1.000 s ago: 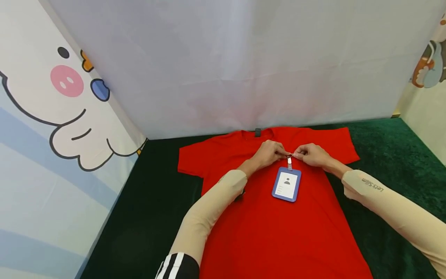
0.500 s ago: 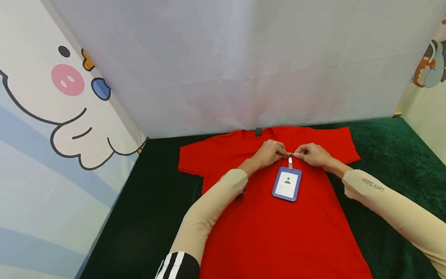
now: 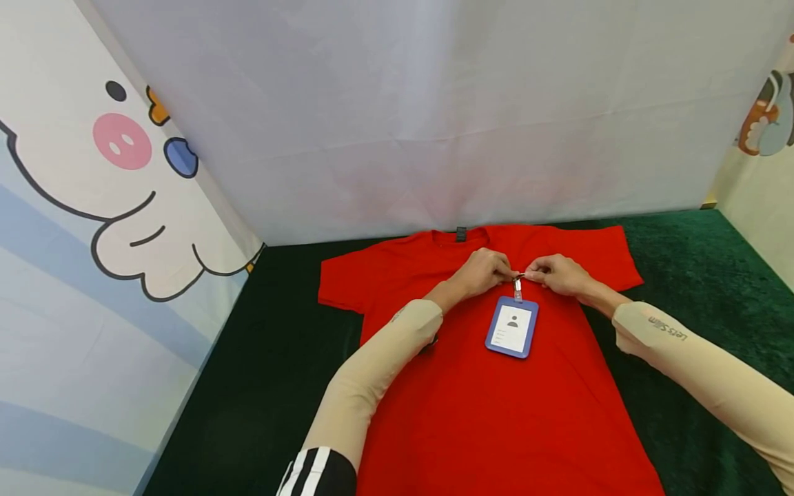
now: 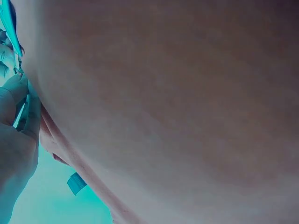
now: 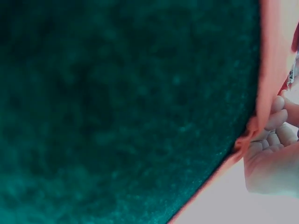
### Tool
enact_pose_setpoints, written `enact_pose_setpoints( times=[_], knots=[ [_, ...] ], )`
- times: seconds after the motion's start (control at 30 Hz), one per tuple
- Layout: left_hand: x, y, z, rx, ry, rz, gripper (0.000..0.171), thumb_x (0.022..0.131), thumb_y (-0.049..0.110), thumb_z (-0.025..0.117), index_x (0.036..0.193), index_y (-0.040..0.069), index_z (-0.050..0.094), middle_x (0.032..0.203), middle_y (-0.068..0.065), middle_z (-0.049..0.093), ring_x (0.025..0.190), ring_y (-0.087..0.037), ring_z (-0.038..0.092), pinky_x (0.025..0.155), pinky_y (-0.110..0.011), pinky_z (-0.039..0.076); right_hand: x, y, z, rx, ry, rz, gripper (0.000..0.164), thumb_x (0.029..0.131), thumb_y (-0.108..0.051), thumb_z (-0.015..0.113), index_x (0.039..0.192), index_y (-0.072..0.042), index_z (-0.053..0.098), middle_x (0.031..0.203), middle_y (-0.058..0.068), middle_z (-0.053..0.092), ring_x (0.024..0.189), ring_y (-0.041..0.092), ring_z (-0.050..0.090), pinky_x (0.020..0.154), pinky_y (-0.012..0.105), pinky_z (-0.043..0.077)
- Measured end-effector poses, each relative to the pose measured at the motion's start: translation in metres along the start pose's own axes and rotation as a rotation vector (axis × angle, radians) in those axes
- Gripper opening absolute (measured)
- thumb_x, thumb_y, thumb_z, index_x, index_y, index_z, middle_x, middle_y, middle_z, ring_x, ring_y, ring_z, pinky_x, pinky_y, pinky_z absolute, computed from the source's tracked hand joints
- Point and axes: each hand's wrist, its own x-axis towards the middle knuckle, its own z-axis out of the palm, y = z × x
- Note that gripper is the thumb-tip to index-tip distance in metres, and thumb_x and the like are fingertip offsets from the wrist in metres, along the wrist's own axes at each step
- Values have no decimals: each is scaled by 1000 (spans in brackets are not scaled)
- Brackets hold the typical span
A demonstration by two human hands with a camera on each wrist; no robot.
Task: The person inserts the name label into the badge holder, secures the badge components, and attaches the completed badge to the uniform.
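A red T-shirt (image 3: 484,413) lies spread flat, its collar at the far side. On its chest rests an ID badge (image 3: 511,327) in a blue-purple frame with a white card. A metal badge clip (image 3: 517,288) with a clear strap joins the badge's top edge. My left hand (image 3: 484,271) pinches the top of the clip from the left. From the other side, my right hand (image 3: 557,275) pinches at the same spot with thumb and forefinger; whether shirt cloth is also between them is hidden. In the right wrist view, folded cloth (image 5: 247,135) lies beside the right fingers.
Dark green cloth (image 3: 260,386) covers the table. A pale curtain (image 3: 434,124) stands along the back, with a cartoon-printed panel (image 3: 74,275) at the left. Part of a small dark object (image 3: 428,346) shows by the left forearm.
Both hands stay at the clip with almost the same finger positions. The whole view has shifted very slightly; the badge lies in the same place on the shirt.
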Motion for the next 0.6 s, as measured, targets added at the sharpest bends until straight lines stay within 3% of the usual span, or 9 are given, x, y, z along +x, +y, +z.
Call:
enact_pose_setpoints(
  times=[0.27,0.47,0.6],
  knots=[
    [2,0,-1,-4,23,-4,17,96,8,71,109,10,81,103,-3,78,98,-15,71,90,-19,55,-1,0,-2,4,14,0,26,104,-18,60,113,4,69,79,3,58,70,18,47,64,27,37],
    [0,0,-1,-128,43,-90,20,94,10,74,112,10,80,104,-5,80,88,-14,72,73,-9,51,-1,0,0,-3,45,-7,27,103,-20,63,114,3,70,86,8,65,76,19,52,71,30,40],
    [-1,-1,0,-206,39,-166,22,94,13,74,115,12,79,110,-5,80,93,-15,72,70,-7,45,-2,3,2,7,59,-22,28,101,-21,65,114,3,71,89,11,68,77,18,53,71,28,42]
  ],
)
